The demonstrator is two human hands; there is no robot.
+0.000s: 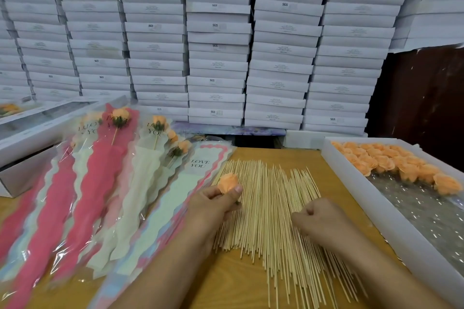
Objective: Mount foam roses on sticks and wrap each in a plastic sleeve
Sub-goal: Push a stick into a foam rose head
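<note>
Holding a foam rose point(227, 182) up in my left hand point(216, 204), I keep its bottom free for a stick. My right hand point(317, 216) curls over the sticks point(266, 208) just under it (I cannot tell if it pinches one).

Head view looks forward and down, close over the table point(236, 281); boxes point(218, 32) behind
</note>
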